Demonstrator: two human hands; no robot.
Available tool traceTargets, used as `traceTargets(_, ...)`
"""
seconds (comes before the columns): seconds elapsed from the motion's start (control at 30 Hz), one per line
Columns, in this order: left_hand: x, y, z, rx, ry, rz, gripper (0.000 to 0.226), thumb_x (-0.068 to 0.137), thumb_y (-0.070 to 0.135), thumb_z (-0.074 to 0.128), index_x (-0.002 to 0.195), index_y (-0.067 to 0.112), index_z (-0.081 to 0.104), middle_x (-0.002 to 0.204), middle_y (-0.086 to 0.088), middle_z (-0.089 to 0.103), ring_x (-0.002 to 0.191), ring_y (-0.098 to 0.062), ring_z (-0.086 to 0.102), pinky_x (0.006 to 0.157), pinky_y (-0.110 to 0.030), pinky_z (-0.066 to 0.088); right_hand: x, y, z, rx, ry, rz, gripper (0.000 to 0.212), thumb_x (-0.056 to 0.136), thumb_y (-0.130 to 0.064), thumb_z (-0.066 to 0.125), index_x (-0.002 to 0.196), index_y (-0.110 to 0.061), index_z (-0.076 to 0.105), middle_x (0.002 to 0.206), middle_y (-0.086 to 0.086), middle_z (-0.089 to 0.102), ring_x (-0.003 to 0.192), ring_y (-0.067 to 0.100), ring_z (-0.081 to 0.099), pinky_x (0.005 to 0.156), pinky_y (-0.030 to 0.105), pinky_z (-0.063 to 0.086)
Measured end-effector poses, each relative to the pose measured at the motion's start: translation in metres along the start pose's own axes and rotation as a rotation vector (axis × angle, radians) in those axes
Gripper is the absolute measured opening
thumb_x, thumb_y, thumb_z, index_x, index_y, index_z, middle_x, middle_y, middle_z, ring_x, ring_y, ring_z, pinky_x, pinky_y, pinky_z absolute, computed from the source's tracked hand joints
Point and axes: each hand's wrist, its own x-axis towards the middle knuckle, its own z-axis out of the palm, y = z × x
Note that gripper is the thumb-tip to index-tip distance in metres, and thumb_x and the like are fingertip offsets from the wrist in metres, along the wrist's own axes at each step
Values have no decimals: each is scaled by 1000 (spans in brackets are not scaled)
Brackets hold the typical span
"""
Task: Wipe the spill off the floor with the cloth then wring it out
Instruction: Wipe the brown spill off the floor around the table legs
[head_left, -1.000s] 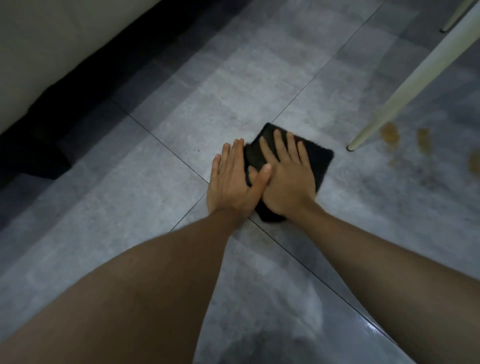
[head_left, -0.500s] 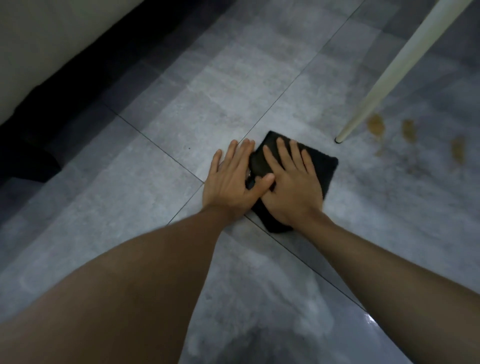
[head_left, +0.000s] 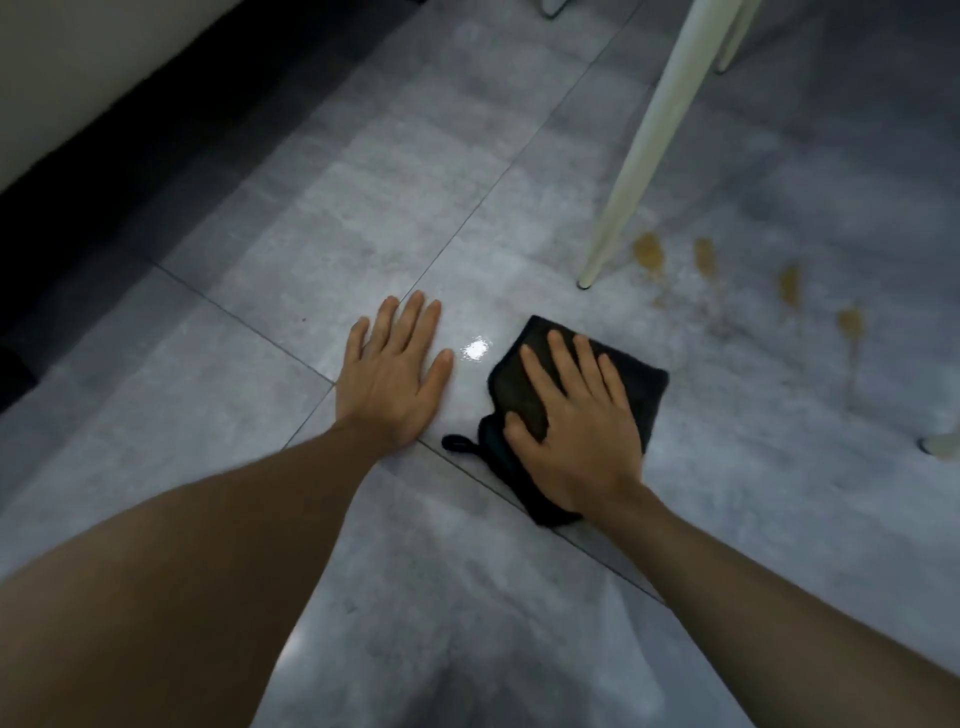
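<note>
A folded black cloth (head_left: 641, 384) lies flat on the grey tiled floor (head_left: 311, 249), with a small loop at its near left corner. My right hand (head_left: 574, 421) presses flat on top of it, fingers spread. My left hand (head_left: 392, 379) rests flat on the bare tile to the left, apart from the cloth, holding nothing. Brown spill blotches (head_left: 649, 252) dot the floor to the upper right of the cloth, beyond a thin smeared patch.
A slanted white furniture leg (head_left: 644, 140) stands on the floor just beyond the cloth, with another leg foot (head_left: 940, 444) at the right edge. A pale sofa with a dark gap under it (head_left: 130, 140) runs along the upper left.
My left hand came off the cloth and now lies on the bare tile. My right hand has slid the cloth to the right, toward the brown blotches.
</note>
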Motion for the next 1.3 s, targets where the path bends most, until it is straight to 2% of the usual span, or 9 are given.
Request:
traceTargets(0.17,4,20,-5,94,8,-37,66,102,54,20,160,22,19,163,-11,27,149,-35,18,122,-53,12,34,18,-8,4,26,311,79,95,-66,27,162,-24,22,171,11,13,157,33,6,127,48,2)
traceTargets(0.27,9,47,-5,56,-3,-33,68,101,58,24,159,23,22,159,-14,31,142,-40,23,120,-53,18,17,15,-7,0,25,160,78,95,-63,30,161,-22,27,169,12,19,156,33,13,127,49,7)
traceTargets(0.37,15,92,2,-8,-62,93,70,100,59,21,161,26,16,166,-11,20,150,-38,12,123,-52,7,-38,42,-7,-1,53,38,72,96,-58,39,157,-21,37,166,10,29,155,31,23,125,50,16)
traceTargets(0.5,19,148,18,-16,-103,172,67,101,56,18,161,27,12,169,-6,13,153,-36,5,124,-52,2,-25,90,-22,-49,28,296,78,93,-66,29,161,-28,27,170,6,18,157,28,13,127,46,8)
traceTargets(0.67,41,163,20,-4,48,81,53,101,41,28,151,23,36,142,-12,43,130,-37,35,113,-55,26,20,89,-28,-29,20,379,78,94,-65,18,163,-28,14,172,6,6,158,28,2,127,46,-1)
traceTargets(0.87,49,167,25,22,-33,69,67,97,66,14,158,40,12,165,-22,7,151,-49,-2,120,-64,0,-34,120,-29,-44,83,339,75,93,-63,33,159,-27,32,168,7,24,156,29,17,126,48,11)
traceTargets(1.07,51,165,27,11,-38,82,72,94,73,14,158,44,2,168,-18,-6,152,-46,-13,118,-66,-6,69,132,-38,-41,108,546,78,94,-66,24,162,-27,18,172,7,10,157,31,3,127,49,1)
traceTargets(1.2,53,162,27,26,-74,114,83,87,82,19,158,45,-3,168,-17,-13,151,-44,-19,118,-65,-11,43,122,-28,-29,133,447,78,94,-66,25,161,-26,26,170,8,20,157,31,12,127,47,4)
traceTargets(1.3,52,162,28,24,-7,129,79,91,77,21,160,41,10,168,-22,0,152,-49,-7,117,-68,-3,28,146,-35,-30,159,488,79,92,-67,29,159,-25,33,168,10,26,155,32,18,126,48,9)
